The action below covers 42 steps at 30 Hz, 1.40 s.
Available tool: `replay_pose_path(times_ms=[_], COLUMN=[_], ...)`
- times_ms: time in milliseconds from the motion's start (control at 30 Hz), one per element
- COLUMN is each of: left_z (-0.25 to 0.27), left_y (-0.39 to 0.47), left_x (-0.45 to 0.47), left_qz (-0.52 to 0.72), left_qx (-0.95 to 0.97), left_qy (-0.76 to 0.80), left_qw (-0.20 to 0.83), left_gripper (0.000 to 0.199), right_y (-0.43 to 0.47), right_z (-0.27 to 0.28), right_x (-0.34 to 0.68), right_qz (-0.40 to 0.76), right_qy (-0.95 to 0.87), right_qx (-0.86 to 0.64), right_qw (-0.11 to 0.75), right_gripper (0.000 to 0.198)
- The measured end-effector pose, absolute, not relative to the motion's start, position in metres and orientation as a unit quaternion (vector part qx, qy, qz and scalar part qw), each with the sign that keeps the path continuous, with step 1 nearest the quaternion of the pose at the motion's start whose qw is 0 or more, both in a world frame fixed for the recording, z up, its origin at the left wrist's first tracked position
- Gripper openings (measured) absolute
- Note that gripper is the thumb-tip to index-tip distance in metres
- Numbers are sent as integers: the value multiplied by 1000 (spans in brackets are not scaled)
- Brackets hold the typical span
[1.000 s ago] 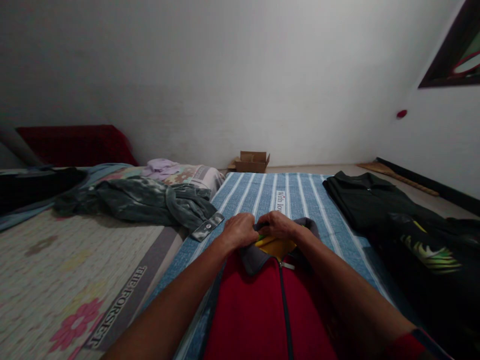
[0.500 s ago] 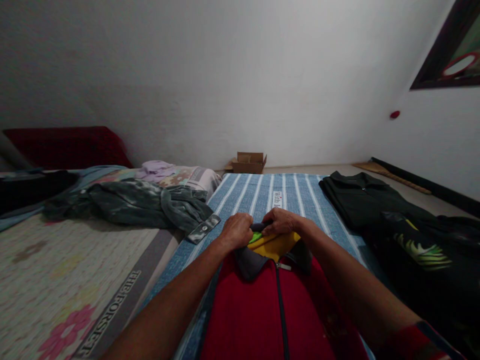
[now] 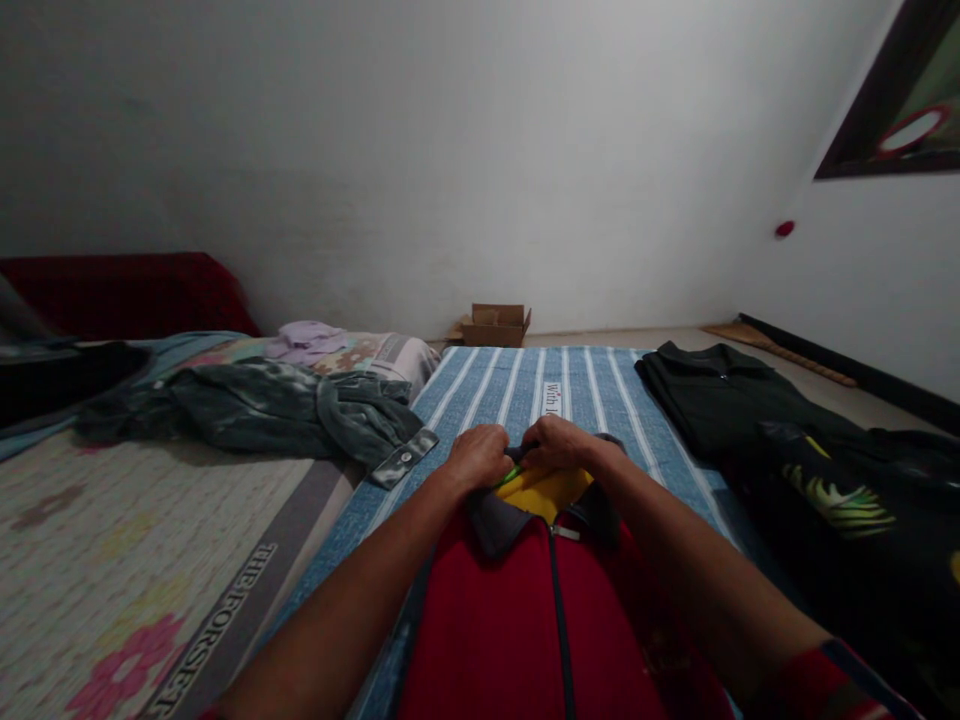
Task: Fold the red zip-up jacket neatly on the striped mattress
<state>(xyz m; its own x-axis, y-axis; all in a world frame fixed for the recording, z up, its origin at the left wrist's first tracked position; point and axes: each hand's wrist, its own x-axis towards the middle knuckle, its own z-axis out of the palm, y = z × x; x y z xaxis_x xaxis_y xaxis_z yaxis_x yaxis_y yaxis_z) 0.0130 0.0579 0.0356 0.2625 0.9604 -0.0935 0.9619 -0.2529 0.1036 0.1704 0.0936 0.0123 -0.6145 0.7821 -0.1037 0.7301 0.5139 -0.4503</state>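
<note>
A red zip-up jacket (image 3: pixel 495 630) with a dark grey collar and yellow lining lies front up before me, its zipper closed to near the neck. My left hand (image 3: pixel 480 458) is closed on the back of the collar. Beside it, my right hand (image 3: pixel 556 445) pinches the same collar edge, a small gap between the two. Beneath the jacket is a blue cloth (image 3: pixel 480 385) with white stripes. A bit of bright green shows inside the neck, partly hidden by my fingers.
On the left, a crumpled grey-green denim garment (image 3: pixel 255 410) lies across a floral bed cover (image 3: pixel 187 520). Folded dark clothes (image 3: pixel 720 400) and a black garment with a leaf print (image 3: pixel 840 500) are at right. A cardboard box (image 3: pixel 495 325) stands by the wall.
Both hands stay on the collar, with only slight shifts of the fingers; less of the green inside the neck shows. The whole view has moved a little.
</note>
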Motion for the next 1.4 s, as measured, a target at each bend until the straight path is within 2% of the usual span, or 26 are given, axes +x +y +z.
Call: replay_pose_path(times_ms=[233,633,933,1233,1400], left_z=[35,33,34,27,27], left_y=[62,75,82,88,90], left_x=[8,19,21,19,18], left_qz=[-33,-80,-75,-77,-86], left_qx=[810,830,837,837,834], left_qy=[584,549,539,539,541], left_qw=[23,56,60,63,63], left_gripper=[22,28,23,21,23], right_y=[101,99,103,97,93], right_z=[12,3,7,4,10], right_x=[186,184,201,197,209], right_qz=[229,157,192,159,176], right_qy=[-863,-852,-845,-825,-826], right_qx=[-448,-499,-499,-542,-535], right_qw=[44,17,9,19,1], right_gripper=[28,24,30,26,34])
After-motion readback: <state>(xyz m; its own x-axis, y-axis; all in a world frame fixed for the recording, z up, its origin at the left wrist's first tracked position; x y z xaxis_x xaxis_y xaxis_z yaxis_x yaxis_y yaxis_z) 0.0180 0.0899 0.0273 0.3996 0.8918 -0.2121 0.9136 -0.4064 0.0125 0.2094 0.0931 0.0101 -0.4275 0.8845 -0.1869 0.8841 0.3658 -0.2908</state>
